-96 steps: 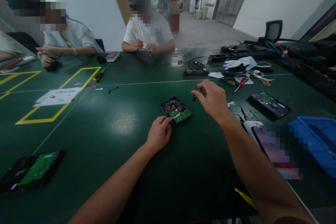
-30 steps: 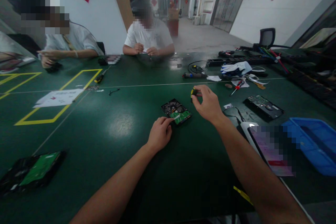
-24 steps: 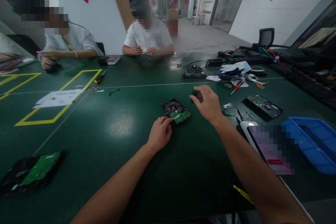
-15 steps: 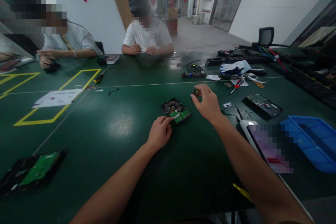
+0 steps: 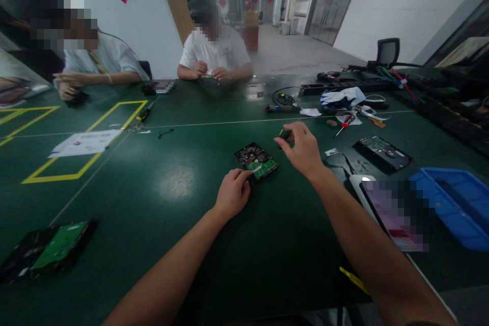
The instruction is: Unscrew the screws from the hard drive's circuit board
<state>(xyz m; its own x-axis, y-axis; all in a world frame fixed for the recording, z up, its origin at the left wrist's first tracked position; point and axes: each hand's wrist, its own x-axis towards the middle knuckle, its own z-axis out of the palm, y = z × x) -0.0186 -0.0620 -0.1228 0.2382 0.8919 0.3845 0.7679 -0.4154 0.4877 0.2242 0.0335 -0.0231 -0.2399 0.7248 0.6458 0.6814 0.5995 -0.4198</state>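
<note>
A hard drive [image 5: 255,160] lies on the green table in front of me, its black casing and green circuit board facing up. My left hand [image 5: 232,194] rests at its near left corner, fingers bent against the edge and holding it. Above the drive's right side, my right hand [image 5: 300,148] pinches a yellow-and-black screwdriver [image 5: 284,134] by the handle. The screwdriver's thin shaft points down toward the drive's right edge; whether the tip touches a screw is too small to tell.
Another hard drive [image 5: 382,154] lies to the right, near a blue tray [image 5: 454,209] and a white device [image 5: 369,191] with a screen. One more drive [image 5: 49,249] sits at left. A red screwdriver [image 5: 346,125] and gloves [image 5: 344,97] lie farther back. Two people sit across the table.
The screwdriver in my right hand has turned, its handle now showing more clearly between the fingers, which have shifted slightly. My left hand and the hard drive have stayed put.
</note>
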